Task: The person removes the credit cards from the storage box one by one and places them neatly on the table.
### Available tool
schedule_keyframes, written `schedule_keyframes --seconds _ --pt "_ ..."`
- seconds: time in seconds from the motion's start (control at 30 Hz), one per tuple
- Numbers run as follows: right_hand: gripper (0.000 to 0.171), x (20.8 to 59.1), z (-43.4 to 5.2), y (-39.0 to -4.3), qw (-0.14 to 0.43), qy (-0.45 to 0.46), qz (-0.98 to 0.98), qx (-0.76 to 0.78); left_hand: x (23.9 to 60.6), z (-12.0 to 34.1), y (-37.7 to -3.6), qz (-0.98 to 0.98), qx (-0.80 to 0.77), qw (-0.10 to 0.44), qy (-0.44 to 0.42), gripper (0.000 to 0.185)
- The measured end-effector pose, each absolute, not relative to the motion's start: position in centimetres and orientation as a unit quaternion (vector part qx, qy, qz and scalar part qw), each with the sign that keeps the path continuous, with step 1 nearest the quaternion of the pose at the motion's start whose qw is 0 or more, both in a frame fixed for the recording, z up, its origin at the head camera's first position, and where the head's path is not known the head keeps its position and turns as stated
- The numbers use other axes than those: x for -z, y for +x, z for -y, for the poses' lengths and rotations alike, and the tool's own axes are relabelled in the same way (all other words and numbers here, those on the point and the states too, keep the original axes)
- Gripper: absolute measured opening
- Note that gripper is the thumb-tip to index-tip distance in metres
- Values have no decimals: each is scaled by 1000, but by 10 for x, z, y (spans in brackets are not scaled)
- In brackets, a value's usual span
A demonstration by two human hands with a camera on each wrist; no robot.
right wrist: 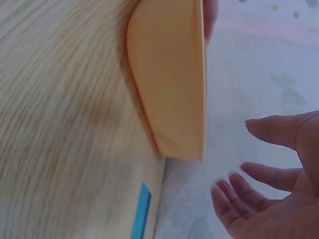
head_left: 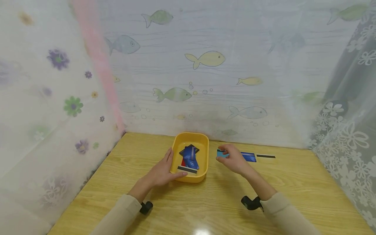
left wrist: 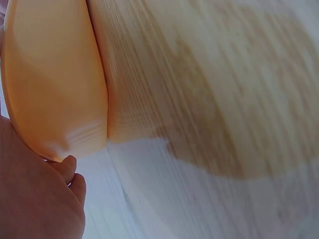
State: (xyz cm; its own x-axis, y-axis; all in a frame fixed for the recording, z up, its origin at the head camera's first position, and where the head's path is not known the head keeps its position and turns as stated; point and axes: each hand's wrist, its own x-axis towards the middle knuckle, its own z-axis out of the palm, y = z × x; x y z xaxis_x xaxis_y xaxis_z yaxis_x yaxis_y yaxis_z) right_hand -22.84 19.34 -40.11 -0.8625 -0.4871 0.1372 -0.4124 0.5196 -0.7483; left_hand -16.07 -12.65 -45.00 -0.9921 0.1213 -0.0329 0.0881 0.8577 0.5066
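My left hand (head_left: 161, 172) holds a yellow plastic box (head_left: 201, 178) at its near left corner, thumb over the near rim and fingers along the left wall. Inside lie several overlapping cards: a blue VIP card (head_left: 192, 164), a black one (head_left: 197, 150), a bit of red, and a pale card (head_left: 187, 170) with a black stripe. Right of the box, my right hand (head_left: 233, 160) hovers over a light blue card (head_left: 222, 154). In the right wrist view, that hand's thumb and fingers (right wrist: 237, 191) are apart with nothing between them.
Beside the right hand, a dark blue card (head_left: 249, 157) and a pale striped card (head_left: 266, 156) lie in a row on the wooden table (head_left: 211, 205). A fish-print curtain (head_left: 205, 104) hangs behind the table; flowered sheets (head_left: 44, 130) hang at the sides.
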Motion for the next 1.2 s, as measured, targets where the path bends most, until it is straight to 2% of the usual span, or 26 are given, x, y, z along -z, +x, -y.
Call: schedule_keyframes --seconds 0.7,1.2 --pt "45 407 -134 -221 61 -272 -857 434 452 126 -162 -963 -263 31 50 127" --pt "58 408 -100 -220 84 -284 -857 421 452 128 -162 -962 -264 26 58 124"
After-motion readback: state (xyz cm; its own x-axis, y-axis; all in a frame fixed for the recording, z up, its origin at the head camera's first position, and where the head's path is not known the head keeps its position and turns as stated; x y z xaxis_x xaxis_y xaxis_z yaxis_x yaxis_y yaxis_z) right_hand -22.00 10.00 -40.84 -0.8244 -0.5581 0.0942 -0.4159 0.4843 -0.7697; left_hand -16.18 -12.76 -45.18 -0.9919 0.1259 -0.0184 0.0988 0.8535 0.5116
